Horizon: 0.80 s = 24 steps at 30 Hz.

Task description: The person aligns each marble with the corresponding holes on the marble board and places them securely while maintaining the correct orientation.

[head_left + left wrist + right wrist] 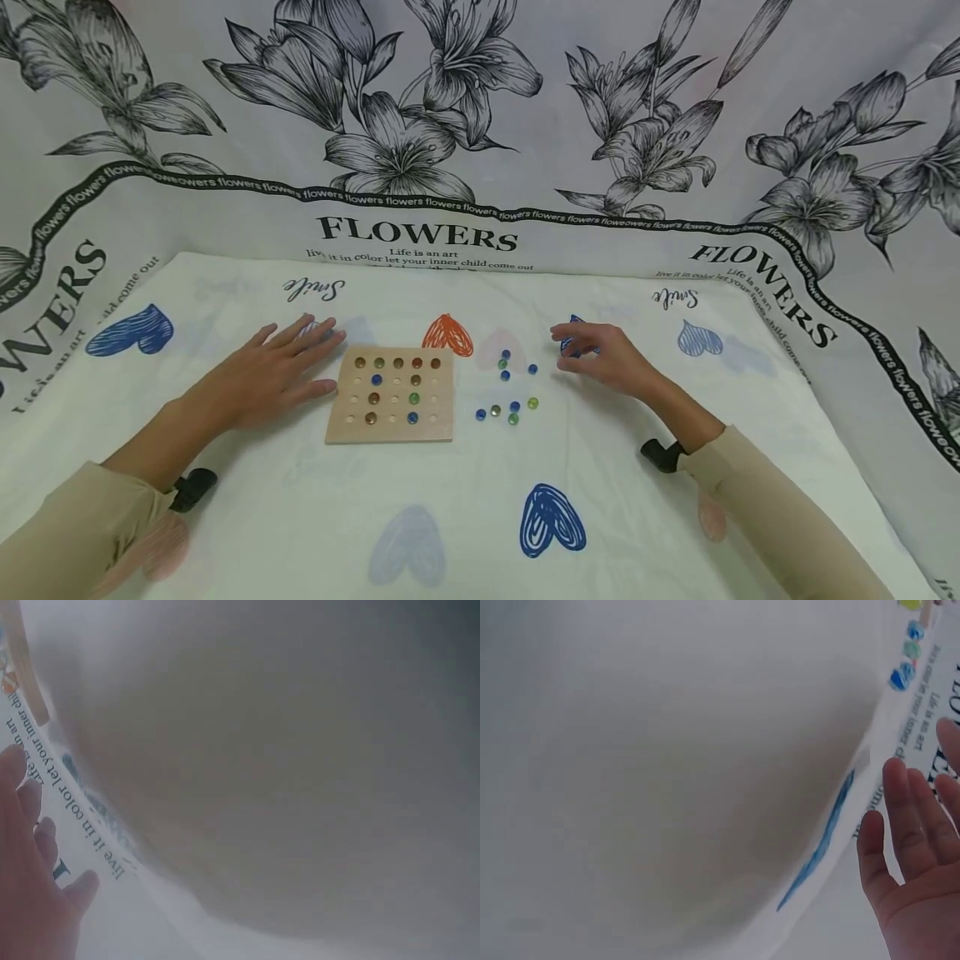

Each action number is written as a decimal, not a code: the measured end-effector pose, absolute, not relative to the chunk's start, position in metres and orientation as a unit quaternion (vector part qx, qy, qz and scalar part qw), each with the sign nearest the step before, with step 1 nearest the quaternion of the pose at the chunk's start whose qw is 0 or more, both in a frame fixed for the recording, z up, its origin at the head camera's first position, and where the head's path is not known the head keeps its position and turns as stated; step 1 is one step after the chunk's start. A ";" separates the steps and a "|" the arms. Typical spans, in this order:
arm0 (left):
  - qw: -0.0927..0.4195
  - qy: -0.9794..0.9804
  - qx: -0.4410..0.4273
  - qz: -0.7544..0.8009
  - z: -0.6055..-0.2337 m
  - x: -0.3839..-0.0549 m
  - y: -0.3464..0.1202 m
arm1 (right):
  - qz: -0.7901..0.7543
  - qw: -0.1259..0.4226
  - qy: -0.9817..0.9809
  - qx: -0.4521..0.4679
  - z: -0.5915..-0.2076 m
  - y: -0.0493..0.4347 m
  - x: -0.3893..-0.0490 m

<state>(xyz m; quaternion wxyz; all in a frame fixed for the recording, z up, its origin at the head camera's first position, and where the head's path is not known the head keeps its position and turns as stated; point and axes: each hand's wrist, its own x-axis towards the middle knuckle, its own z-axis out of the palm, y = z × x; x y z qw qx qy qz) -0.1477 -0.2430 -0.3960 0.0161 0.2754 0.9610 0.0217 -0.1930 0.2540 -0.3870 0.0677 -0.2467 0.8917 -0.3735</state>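
Observation:
A pale wooden board (393, 429) with rows of round holes lies on the white cloth in the head view. Marbles fill its far row, and two columns running toward the near edge also hold brown, blue and green ones. My left hand (273, 379) is spread beside the board's left side, thumb tip right at its edge, holding nothing. Right of the board lie several loose marbles, among them a yellow-green marble (533, 403) and a blue marble (481, 415). My right hand (611, 358) is to the right of these, fingers loosely bent and empty; the right wrist view shows its palm (922, 907).
The white cloth (300, 525) is printed with hearts, such as a blue heart (552, 521) at the front. Behind it hangs a flower-printed cloth (547, 167). Dark wrist cameras sit at both cuffs, including the left wrist camera (193, 490).

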 end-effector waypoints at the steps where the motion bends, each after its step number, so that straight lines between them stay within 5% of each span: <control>1: 0.021 0.960 0.278 0.024 -0.397 -0.147 -0.242 | -0.379 0.073 0.889 -0.248 -0.389 0.252 -0.193; 24: 0.042 0.951 0.303 0.045 -0.400 -0.139 -0.238 | -0.352 0.117 0.891 -0.263 -0.400 0.225 -0.193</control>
